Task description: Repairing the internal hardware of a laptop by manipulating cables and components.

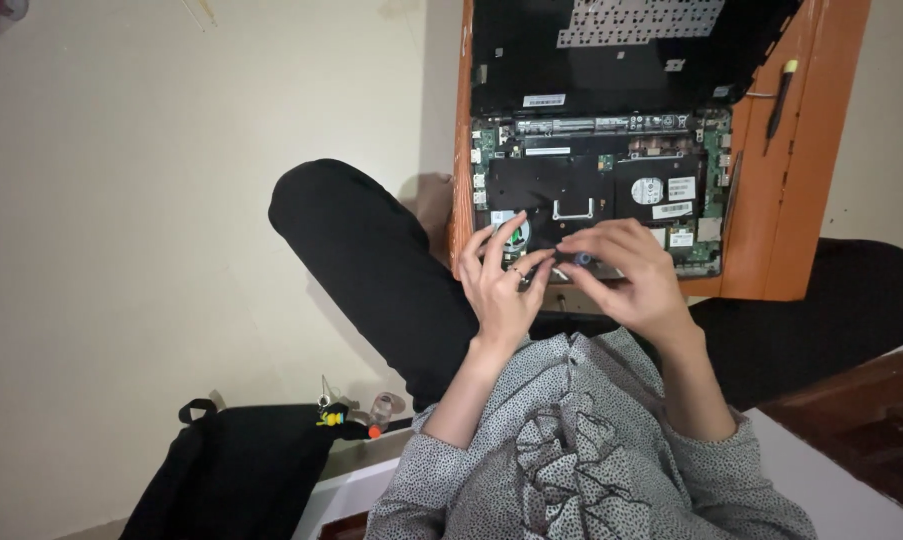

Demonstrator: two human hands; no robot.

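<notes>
An opened laptop lies on a small orange wooden table, its inner boards, fan and black covers exposed. My left hand rests at the laptop's near edge by the round fan, fingers spread and touching the casing. My right hand sits beside it, fingertips pinched on a small blue-tipped part at the near edge. The two hands almost meet. What lies under my palms is hidden.
The lifted keyboard panel lies at the table's far side. A screwdriver with a yellow tip rests on the table's right part. A black bag lies on the pale floor at lower left. My black-trousered knees flank the table.
</notes>
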